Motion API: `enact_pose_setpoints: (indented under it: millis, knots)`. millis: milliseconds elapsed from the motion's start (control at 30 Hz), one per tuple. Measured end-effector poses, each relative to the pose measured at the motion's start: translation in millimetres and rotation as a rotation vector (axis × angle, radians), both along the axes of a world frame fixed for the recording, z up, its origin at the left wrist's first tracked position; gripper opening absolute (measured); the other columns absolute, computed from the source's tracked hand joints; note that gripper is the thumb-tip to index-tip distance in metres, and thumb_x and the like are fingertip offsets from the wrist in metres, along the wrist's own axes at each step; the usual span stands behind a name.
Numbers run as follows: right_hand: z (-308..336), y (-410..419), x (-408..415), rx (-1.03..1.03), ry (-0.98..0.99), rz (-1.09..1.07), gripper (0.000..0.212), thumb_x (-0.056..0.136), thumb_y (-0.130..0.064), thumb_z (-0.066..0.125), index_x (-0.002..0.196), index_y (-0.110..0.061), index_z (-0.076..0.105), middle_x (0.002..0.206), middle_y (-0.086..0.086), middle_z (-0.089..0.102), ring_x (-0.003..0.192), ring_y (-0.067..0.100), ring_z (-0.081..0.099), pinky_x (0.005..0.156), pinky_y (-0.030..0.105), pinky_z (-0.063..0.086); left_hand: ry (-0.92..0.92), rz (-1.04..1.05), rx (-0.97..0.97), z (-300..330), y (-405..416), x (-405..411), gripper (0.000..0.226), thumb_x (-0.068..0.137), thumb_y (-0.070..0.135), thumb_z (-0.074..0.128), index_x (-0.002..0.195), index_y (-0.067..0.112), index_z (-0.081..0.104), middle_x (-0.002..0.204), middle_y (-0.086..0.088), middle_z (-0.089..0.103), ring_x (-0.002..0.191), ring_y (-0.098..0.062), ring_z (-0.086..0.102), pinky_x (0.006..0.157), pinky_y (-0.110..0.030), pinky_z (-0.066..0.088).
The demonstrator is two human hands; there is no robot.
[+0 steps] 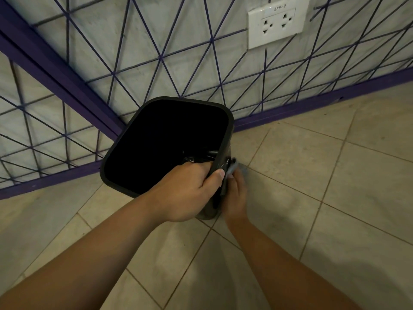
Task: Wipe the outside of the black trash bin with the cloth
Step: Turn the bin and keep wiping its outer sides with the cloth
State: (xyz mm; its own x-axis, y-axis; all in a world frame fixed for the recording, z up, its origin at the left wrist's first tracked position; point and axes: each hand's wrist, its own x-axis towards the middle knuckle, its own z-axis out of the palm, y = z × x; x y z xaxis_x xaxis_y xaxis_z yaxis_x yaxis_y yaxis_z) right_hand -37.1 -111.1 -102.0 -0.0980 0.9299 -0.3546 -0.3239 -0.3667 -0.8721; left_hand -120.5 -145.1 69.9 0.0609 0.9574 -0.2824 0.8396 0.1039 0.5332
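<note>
The black trash bin (125, 153) stands on the tiled floor in a corner, its open mouth facing up towards me. My left hand (185, 193) grips the bin's near right rim, fingers curled inside and thumb on the outer wall. My right hand (235, 198) holds a grey-blue cloth (233, 170) against the bin's right outer side, low down. Most of the cloth is hidden behind the hand and the bin wall. A crumpled black liner shows inside the bin near my left fingers.
Two walls with a purple line pattern and purple skirting (312, 104) meet right behind the bin. A white double socket (277, 23) sits on the right wall. Beige floor tiles (335, 198) spread to the right and towards me.
</note>
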Motion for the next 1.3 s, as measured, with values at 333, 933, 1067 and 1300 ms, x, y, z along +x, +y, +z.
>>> enact_pose_setpoints:
  millis: [333,933,1067,1300]
  knots:
    - [7,-8,4,-0.056,-0.015,0.024,0.037,0.109,-0.001,0.031,0.135,0.014,0.052,0.108,0.017,0.067,0.105,0.023,0.071,0.088,0.031,0.059,0.016,0.013,-0.002,1,0,0,0.042,0.103,0.048,0.033,0.089,0.021,0.062,0.077,-0.005,0.069,0.073,-0.021,0.067,0.071,-0.05,0.054]
    - [80,1,-11,0.204,0.064,-0.109,0.047,0.112,-0.013,0.027,0.157,-0.029,0.022,0.173,0.0,0.019,0.16,0.008,0.016,0.131,0.026,0.014,-0.038,-0.003,0.001,3,1,-1,0.036,0.105,0.043,0.036,0.089,0.026,0.063,0.079,0.001,0.07,0.075,-0.012,0.067,0.074,-0.045,0.053]
    - [71,19,-5,0.23,-0.002,-0.008,0.049,0.113,-0.022,0.026,0.161,-0.027,0.026,0.174,-0.006,0.014,0.16,0.003,0.007,0.132,0.026,0.007,-0.029,-0.004,-0.012,2,2,1,0.034,0.106,0.039,0.037,0.092,0.024,0.064,0.08,0.002,0.069,0.075,-0.01,0.066,0.076,-0.042,0.053]
    - [70,3,-10,0.199,0.054,-0.107,0.049,0.11,-0.028,0.033,0.158,-0.02,0.038,0.162,-0.013,0.038,0.144,-0.014,0.034,0.12,0.009,0.027,-0.072,0.007,-0.038,4,3,0,0.035,0.106,0.037,0.039,0.106,0.017,0.068,0.096,0.0,0.075,0.091,-0.014,0.069,0.086,-0.046,0.053]
